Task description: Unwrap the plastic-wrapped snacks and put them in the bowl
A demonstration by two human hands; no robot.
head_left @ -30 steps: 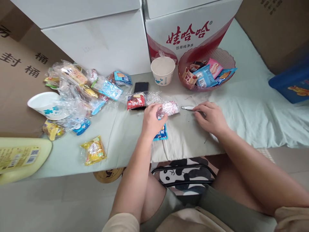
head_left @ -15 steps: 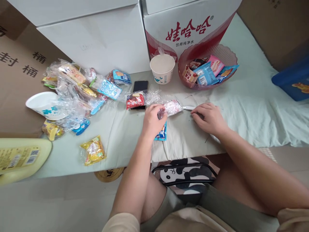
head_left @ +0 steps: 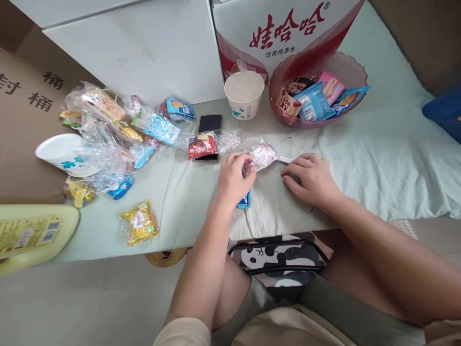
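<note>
My left hand [head_left: 233,179] is closed in a pinch on a clear crinkly wrapper [head_left: 263,154], which it holds just above the pale green cloth [head_left: 360,158]. Under that hand, a blue snack packet [head_left: 245,201] pokes out. My right hand [head_left: 310,179] rests on the cloth to the right, its fingers bent over the end of a small metal tool [head_left: 285,159]. The tool's tip lies beside the wrapper.
A pink bowl [head_left: 355,72] of snack packets and a paper cup [head_left: 244,94] stand at the back by a red-printed carton [head_left: 273,33]. A phone [head_left: 210,123], a red packet [head_left: 201,146], a wrapper pile [head_left: 108,125], a white bowl [head_left: 59,150] and a yellow packet [head_left: 140,224] lie to the left. A panda bag [head_left: 277,254] sits on my lap.
My left hand has gathered the clear wrapper and lifted its end a little up and to the right. My right hand has stayed on the metal tool.
</note>
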